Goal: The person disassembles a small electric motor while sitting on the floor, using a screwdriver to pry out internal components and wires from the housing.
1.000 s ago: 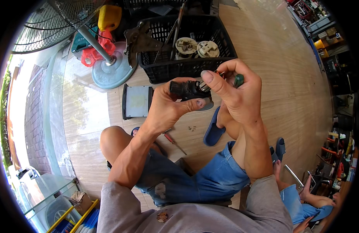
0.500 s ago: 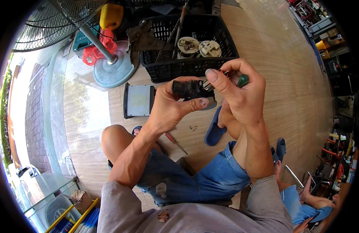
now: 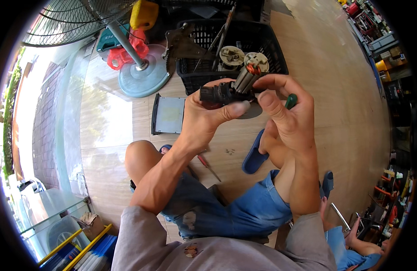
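Observation:
My left hand (image 3: 204, 115) grips a black motor housing (image 3: 216, 94) held up in front of me. My right hand (image 3: 287, 113) holds the grey armature (image 3: 244, 79) with copper windings at its tip, which sticks up out of the housing, and a green-handled tool (image 3: 290, 101) lies under its fingers. Both hands touch the same part, above my knees. A red-handled screwdriver (image 3: 208, 165) lies on the wooden floor below my left wrist, next to some small screws (image 3: 229, 151).
A black plastic crate (image 3: 271, 43) with round parts and tools stands just beyond my hands. A pedestal fan base (image 3: 143, 74) is at the left, with red and yellow items behind. A flat grey cover (image 3: 169, 114) lies on the floor. A blue slipper (image 3: 253, 156) is on my foot.
The armature has come up out of the housing, tilted up and right, its copper end now showing. Both hands have stayed in the same place.

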A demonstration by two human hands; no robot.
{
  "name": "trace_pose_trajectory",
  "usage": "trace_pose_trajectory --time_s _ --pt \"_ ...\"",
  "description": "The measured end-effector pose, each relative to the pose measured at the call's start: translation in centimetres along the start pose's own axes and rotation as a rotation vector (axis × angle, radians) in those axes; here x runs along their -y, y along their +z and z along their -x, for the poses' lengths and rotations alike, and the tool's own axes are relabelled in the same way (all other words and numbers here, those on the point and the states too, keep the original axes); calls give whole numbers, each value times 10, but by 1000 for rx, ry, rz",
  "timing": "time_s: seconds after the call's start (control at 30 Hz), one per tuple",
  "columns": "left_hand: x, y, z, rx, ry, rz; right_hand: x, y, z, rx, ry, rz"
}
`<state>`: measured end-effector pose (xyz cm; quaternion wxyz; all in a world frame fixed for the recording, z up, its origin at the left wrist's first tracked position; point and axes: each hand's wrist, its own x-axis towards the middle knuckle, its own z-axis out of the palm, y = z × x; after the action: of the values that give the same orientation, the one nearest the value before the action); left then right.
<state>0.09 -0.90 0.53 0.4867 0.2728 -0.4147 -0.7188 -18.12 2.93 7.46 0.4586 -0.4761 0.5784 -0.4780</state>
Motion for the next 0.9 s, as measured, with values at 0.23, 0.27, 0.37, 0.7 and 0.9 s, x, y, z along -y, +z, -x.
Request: trace_pose_trajectory --time_s 0.23,0.27,0.37,0.7,0.9 --pt "3 -4 0 -25 23 121 -19 2 -7 149 -304 357" --pt "3 -4 0 -14 24 131 -21 3 -8 134 -319 370" --pt "1 -4 3 8 27 131 -24 8 -9 144 -331 345" --pt "0 -4 3 59 116 -98 -21 10 -6 126 -371 436" --pt "-1 -12 1 48 368 -450 -20 11 -1 71 -207 298"
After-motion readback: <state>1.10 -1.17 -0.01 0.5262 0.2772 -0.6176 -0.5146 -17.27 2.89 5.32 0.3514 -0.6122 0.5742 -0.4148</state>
